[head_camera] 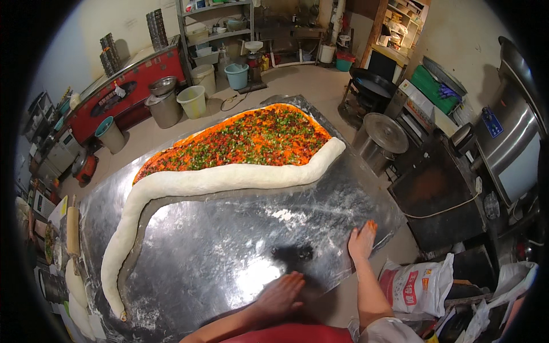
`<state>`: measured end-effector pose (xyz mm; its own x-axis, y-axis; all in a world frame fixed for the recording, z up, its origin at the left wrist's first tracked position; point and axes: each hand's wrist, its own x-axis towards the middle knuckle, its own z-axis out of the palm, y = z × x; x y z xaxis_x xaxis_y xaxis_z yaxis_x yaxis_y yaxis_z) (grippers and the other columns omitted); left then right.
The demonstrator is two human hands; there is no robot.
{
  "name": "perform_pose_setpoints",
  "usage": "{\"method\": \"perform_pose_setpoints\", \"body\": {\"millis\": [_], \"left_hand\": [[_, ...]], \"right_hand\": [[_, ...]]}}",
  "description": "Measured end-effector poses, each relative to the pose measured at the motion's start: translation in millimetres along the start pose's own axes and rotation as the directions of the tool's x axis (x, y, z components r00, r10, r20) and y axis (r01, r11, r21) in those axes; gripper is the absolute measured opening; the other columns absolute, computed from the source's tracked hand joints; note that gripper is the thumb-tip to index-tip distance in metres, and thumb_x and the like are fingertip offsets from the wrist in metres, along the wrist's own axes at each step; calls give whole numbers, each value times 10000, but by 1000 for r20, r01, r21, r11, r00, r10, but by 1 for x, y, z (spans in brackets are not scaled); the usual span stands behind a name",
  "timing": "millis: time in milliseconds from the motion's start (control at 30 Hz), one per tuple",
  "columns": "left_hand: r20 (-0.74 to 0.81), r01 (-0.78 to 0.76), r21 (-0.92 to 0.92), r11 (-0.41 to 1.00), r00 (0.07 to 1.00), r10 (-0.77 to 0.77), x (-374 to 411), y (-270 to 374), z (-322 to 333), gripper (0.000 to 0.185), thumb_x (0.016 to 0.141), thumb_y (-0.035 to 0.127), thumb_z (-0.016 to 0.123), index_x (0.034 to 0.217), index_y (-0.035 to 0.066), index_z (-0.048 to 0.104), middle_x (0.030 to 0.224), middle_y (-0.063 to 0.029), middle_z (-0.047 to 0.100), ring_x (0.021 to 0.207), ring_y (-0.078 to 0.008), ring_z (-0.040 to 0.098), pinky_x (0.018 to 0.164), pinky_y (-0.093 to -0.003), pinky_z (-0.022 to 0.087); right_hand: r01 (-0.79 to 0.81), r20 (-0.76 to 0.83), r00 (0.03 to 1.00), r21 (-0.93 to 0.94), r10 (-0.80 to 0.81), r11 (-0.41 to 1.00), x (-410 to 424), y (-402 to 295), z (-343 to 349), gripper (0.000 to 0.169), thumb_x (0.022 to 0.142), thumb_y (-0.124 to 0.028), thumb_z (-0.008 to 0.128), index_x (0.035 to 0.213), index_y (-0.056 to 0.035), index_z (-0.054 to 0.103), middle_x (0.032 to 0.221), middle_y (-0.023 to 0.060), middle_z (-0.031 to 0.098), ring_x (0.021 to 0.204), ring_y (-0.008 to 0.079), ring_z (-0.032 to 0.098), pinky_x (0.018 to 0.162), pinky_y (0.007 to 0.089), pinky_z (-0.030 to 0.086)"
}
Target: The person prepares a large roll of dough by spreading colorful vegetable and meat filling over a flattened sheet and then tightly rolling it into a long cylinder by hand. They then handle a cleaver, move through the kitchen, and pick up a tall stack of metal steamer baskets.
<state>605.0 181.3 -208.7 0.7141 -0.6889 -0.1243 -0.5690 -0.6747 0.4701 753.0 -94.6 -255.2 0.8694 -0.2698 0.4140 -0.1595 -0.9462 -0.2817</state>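
A sheet of dough (240,141) spread with orange paste, chopped green onion and dark red bits lies on a floured metal table (206,240). Its near side is rolled into a long white dough roll (227,178), which bends down the table's left side to a tapered end. My left hand (281,293), fingers extended, is over the near part of the table and touches no dough. Near the table's right edge is my right hand (363,242), orange on its fingertips, with nothing seen in it. Whether either hand touches the metal I cannot tell.
A wooden rolling pin (73,231) lies at the left edge. A lidded metal pot (381,139) stands beyond the right edge, and a printed white sack (416,285) is at the lower right. Buckets (192,102) and a red counter (128,92) stand behind.
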Motion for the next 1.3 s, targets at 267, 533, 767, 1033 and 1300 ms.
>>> {"method": "perform_pose_setpoints", "body": {"millis": [267, 533, 767, 1033, 1300], "left_hand": [[-296, 46, -122, 991, 952, -80, 90, -69, -11, 647, 709, 273, 657, 1210, -55, 411, 1249, -243, 445, 1216, -396, 369, 1041, -454, 265], [-614, 816, -62, 574, 422, -667, 10, -198, -76, 624, 816, 247, 574, 1269, -118, 348, 1348, -304, 336, 1271, -413, 308, 1074, -446, 216], [-412, 407, 116, 906, 850, -330, 150, -104, -107, 534, 809, 234, 588, 1221, -66, 427, 1319, -259, 394, 1264, -382, 342, 1071, -437, 243], [-534, 417, 237, 878, 811, -241, 277, -131, -101, 636, 823, 301, 580, 1251, -116, 362, 1341, -309, 337, 1294, -432, 281, 1080, -472, 221], [-590, 771, -98, 629, 464, -661, 345, -208, -178, 495, 875, 441, 469, 891, -38, 596, 900, -186, 597, 907, -323, 542, 821, -411, 435]], "right_hand": [[277, 246, 903, 293, -352, 915, 24, -118, 35, 401, 845, -179, 517, 1167, 59, 487, 1225, 242, 479, 1161, 379, 429, 1014, 419, 313], [519, 228, 691, 505, -686, 690, 81, -115, 26, 475, 880, -197, 487, 1292, 21, 398, 1374, 186, 371, 1305, 345, 302, 1072, 429, 253], [778, 243, 530, 243, -812, 580, 171, -78, 33, 557, 848, -292, 560, 1301, -14, 391, 1394, 156, 345, 1310, 311, 299, 1066, 452, 258], [819, 134, 318, 461, -938, 343, 257, -85, 98, 641, 776, -351, 641, 1275, -15, 419, 1354, 119, 396, 1297, 278, 323, 1072, 436, 251], [762, 1, 505, 470, -863, 446, 349, -144, 170, 393, 829, -424, 549, 821, -35, 605, 812, 133, 585, 796, 305, 575, 717, 439, 457]]}}
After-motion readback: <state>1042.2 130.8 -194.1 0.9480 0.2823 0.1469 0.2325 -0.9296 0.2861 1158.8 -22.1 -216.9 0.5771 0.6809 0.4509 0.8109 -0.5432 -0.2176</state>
